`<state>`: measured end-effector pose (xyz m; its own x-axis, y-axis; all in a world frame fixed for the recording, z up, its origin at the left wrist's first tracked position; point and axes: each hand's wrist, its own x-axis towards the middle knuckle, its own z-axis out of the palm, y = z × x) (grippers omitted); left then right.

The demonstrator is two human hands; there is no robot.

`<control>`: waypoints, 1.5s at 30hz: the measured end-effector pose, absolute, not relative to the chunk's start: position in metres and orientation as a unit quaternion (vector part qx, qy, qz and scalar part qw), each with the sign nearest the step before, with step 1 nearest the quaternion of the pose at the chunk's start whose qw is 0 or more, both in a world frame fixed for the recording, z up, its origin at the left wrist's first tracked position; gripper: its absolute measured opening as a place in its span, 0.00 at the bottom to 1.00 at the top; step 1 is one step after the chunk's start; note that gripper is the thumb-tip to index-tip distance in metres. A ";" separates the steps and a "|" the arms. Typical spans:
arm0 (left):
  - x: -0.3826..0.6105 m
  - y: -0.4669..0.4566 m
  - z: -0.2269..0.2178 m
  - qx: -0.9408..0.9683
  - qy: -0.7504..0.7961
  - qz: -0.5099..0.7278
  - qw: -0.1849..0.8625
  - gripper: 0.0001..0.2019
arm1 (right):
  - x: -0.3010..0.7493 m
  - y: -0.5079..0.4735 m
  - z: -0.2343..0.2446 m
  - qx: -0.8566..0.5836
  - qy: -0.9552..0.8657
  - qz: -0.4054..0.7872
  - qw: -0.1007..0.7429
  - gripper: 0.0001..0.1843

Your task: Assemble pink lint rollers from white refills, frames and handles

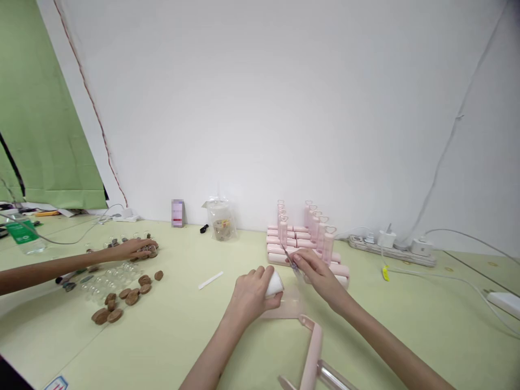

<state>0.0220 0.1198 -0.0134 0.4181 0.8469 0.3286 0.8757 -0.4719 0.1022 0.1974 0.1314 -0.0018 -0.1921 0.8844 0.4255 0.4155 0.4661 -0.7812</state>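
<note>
My left hand (pixel 252 292) is wrapped around a small white roll (pixel 275 284), its end facing right. Close by on the right, the fingers of my right hand (pixel 314 271) pinch a thin, shiny strip (pixel 293 264) that looks like clear plastic; its exact kind is hard to make out. Beneath both hands lies a translucent pink cover (pixel 289 307) on the table. A pink roller frame (pixel 312 352) with a clear tube rests nearer to me. Behind my right hand are several pink rollers (pixel 280 241) in rows, some with upright heart-topped handles (pixel 328 244).
At the left, a co-worker's hand (pixel 140 249) reaches over clear domed pieces and brown stones (pixel 132 296). A white stick (pixel 210 280) lies mid-table. A bagged roll (pixel 222 222) stands by the wall. To the right are a power strip (pixel 392 253) and loose cables.
</note>
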 end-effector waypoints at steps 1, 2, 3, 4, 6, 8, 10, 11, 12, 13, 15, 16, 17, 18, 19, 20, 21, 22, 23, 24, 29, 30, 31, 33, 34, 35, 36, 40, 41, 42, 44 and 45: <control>0.021 0.120 -0.015 -0.837 -0.517 -0.169 0.054 0.12 | 0.198 0.131 -0.002 -0.446 -0.722 0.259 0.460 0.18; 0.021 0.120 -0.017 -0.834 -0.522 -0.169 0.064 0.11 | 0.198 0.131 -0.004 -0.448 -0.720 0.263 0.460 0.18; 0.020 0.119 -0.020 -0.830 -0.528 -0.167 0.073 0.12 | 0.198 0.131 -0.006 -0.451 -0.721 0.268 0.453 0.18; 0.019 0.119 -0.022 -0.825 -0.534 -0.166 0.081 0.12 | 0.198 0.131 -0.009 -0.456 -0.724 0.273 0.440 0.19; 0.017 0.119 -0.027 -0.814 -0.548 -0.164 0.095 0.14 | 0.199 0.127 -0.013 -0.466 -0.738 0.271 0.407 0.18; 0.015 0.120 -0.030 -0.802 -0.563 -0.167 0.108 0.15 | 0.200 0.119 -0.014 -0.469 -0.759 0.259 0.369 0.16; 0.014 0.121 -0.032 -0.791 -0.574 -0.173 0.118 0.16 | 0.199 0.106 -0.013 -0.456 -0.789 0.257 0.322 0.10; 0.013 0.121 -0.032 -0.788 -0.577 -0.177 0.122 0.16 | 0.198 0.098 -0.012 -0.444 -0.814 0.243 0.284 0.07; 0.013 0.121 -0.032 -0.785 -0.579 -0.180 0.126 0.16 | 0.196 0.091 -0.012 -0.432 -0.842 0.217 0.238 0.07; 0.012 0.121 -0.032 -0.784 -0.579 -0.183 0.129 0.16 | 0.192 0.084 -0.012 -0.420 -0.868 0.183 0.192 0.09; 0.011 0.121 -0.032 -0.785 -0.575 -0.187 0.134 0.16 | 0.184 0.076 -0.016 -0.404 -0.900 0.117 0.115 0.11; 0.011 0.121 -0.032 -0.787 -0.572 -0.187 0.136 0.16 | 0.180 0.074 -0.020 -0.405 -0.905 0.097 0.094 0.10; 0.011 0.120 -0.033 -0.788 -0.569 -0.188 0.139 0.16 | 0.177 0.073 -0.023 -0.408 -0.904 0.093 0.085 0.10; 0.011 0.120 -0.033 -0.790 -0.566 -0.188 0.142 0.16 | 0.176 0.074 -0.026 -0.410 -0.903 0.094 0.081 0.10; 0.012 0.120 -0.034 -0.791 -0.563 -0.188 0.145 0.16 | 0.175 0.075 -0.028 -0.411 -0.904 0.095 0.075 0.10; 0.012 0.120 -0.035 -0.793 -0.560 -0.187 0.147 0.16 | 0.177 0.077 -0.029 -0.411 -0.904 0.097 0.069 0.12; 0.012 0.120 -0.036 -0.795 -0.557 -0.187 0.149 0.16 | 0.179 0.079 -0.028 -0.408 -0.905 0.101 0.064 0.13; 0.013 0.120 -0.037 -0.797 -0.555 -0.186 0.151 0.16 | 0.183 0.081 -0.027 -0.405 -0.907 0.105 0.058 0.14; 0.013 0.121 -0.038 -0.798 -0.552 -0.185 0.153 0.16 | 0.188 0.083 -0.026 -0.402 -0.907 0.111 0.052 0.13; 0.013 0.121 -0.039 -0.800 -0.550 -0.185 0.154 0.16 | 0.193 0.085 -0.024 -0.401 -0.908 0.116 0.045 0.12; 0.013 0.123 -0.042 -0.807 -0.540 -0.175 0.163 0.17 | 0.209 0.091 -0.020 -0.391 -0.908 0.151 0.013 0.08; 0.013 0.123 -0.042 -0.809 -0.537 -0.171 0.164 0.17 | 0.210 0.092 -0.020 -0.387 -0.909 0.153 0.009 0.10; 0.013 0.123 -0.043 -0.812 -0.535 -0.167 0.165 0.16 | 0.210 0.093 -0.020 -0.384 -0.910 0.153 0.007 0.11; 0.012 0.123 -0.043 -0.815 -0.531 -0.160 0.168 0.16 | 0.210 0.094 -0.019 -0.384 -0.912 0.147 0.013 0.12; 0.012 0.123 -0.043 -0.816 -0.530 -0.158 0.170 0.15 | 0.210 0.094 -0.018 -0.391 -0.909 0.140 0.022 0.13; 0.012 0.123 -0.042 -0.817 -0.528 -0.157 0.172 0.16 | 0.210 0.094 -0.015 -0.407 -0.903 0.131 0.036 0.14; 0.011 0.123 -0.042 -0.818 -0.526 -0.156 0.174 0.16 | 0.211 0.095 -0.012 -0.430 -0.893 0.118 0.054 0.15; 0.012 0.120 -0.041 -0.824 -0.516 -0.149 0.180 0.14 | 0.212 0.094 -0.003 -0.519 -0.842 0.068 0.134 0.15; 0.012 0.120 -0.040 -0.825 -0.514 -0.147 0.181 0.14 | 0.211 0.093 -0.002 -0.526 -0.835 0.062 0.149 0.14; 0.013 0.119 -0.040 -0.826 -0.513 -0.145 0.183 0.14 | 0.210 0.093 -0.002 -0.529 -0.832 0.058 0.159 0.13; 0.014 0.118 -0.040 -0.826 -0.513 -0.144 0.185 0.14 | 0.206 0.092 -0.005 -0.533 -0.826 0.053 0.172 0.12; 0.015 0.118 -0.040 -0.826 -0.513 -0.144 0.186 0.14 | 0.205 0.091 -0.006 -0.536 -0.824 0.050 0.175 0.12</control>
<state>0.0145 0.1177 -0.0397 0.4325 0.7936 0.4280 0.9004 -0.4048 -0.1592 0.2050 0.0915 -0.0063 -0.3630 0.9015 0.2358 0.8665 0.4196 -0.2702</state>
